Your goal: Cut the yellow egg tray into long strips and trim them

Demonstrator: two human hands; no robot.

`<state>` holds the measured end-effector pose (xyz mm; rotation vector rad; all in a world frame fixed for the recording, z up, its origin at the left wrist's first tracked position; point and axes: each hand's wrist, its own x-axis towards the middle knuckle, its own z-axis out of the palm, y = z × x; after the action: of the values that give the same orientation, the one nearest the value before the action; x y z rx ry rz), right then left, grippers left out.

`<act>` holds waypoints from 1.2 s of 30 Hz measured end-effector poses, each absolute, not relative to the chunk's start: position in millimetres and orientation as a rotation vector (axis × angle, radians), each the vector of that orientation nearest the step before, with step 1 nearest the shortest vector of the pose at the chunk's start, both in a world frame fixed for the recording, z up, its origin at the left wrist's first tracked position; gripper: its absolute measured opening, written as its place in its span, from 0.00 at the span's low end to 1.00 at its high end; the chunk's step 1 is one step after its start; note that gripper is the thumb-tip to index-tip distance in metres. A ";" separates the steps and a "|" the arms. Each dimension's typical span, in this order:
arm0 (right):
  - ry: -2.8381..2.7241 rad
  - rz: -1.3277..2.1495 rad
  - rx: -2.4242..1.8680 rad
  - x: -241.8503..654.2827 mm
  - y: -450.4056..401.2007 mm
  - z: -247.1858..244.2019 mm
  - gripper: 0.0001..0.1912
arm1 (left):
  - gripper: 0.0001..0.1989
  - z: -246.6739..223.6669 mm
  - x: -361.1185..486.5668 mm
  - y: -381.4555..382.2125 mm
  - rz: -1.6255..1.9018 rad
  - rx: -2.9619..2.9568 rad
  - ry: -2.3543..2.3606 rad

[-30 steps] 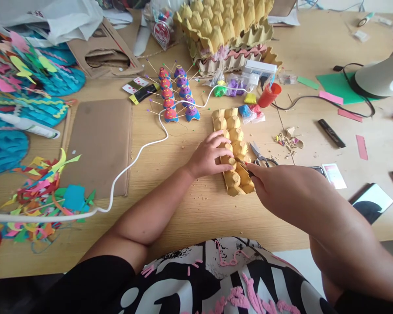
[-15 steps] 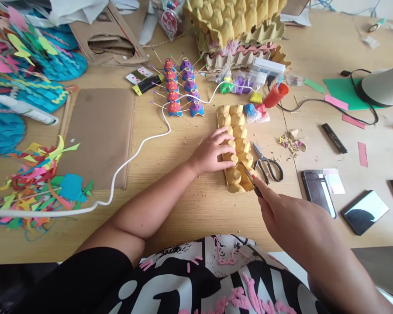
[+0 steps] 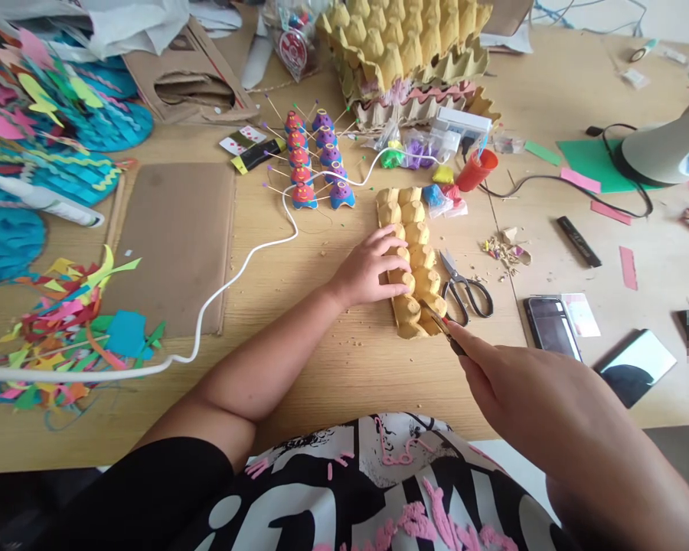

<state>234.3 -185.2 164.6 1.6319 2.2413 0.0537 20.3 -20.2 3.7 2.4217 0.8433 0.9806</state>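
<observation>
A yellow egg carton piece (image 3: pixel 420 256), two cups wide with its humps up, lies lengthwise on the table in front of me. My left hand (image 3: pixel 373 268) grips its left side, fingers curled over the cups. My right hand (image 3: pixel 511 375) is closed around a knife (image 3: pixel 445 325) with a dark handle. The blade meets the carton among the cups at its near end; how deep it sits I cannot tell. Black-handled scissors (image 3: pixel 465 289) rest just right of the carton, blades pointing away from me.
Two rows of painted egg-cup figures (image 3: pixel 318 161) stand behind, crossed by a white cable (image 3: pixel 246 260). Stacked egg trays (image 3: pixel 402 46), a red cup (image 3: pixel 478 170) and clay packets are at the back. Cardboard (image 3: pixel 172 245) and paper scraps (image 3: pixel 63 321) lie left, phones (image 3: pixel 554 325) right.
My right hand and the knife have shifted slightly toward me and to the right. My left hand keeps its hold on the carton. The whole view has turned slightly.
</observation>
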 end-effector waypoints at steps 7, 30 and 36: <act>2.216 0.010 1.686 239.7 -185.3 163.6 0.27 | 0.12 2.8 20.0 -20.2 0.990 2.428 0.843; 2.210 -0.079 1.649 240.6 -176.8 166.2 0.27 | 0.12 6.6 20.1 -20.5 0.935 2.415 0.876; 2.204 -0.099 1.616 236.0 -172.0 167.8 0.28 | 0.13 5.2 19.8 -20.3 0.955 2.436 0.870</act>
<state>236.0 -172.0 167.8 1.6160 2.2040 -0.0985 19.8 -20.3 5.2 2.4356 0.8701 0.9546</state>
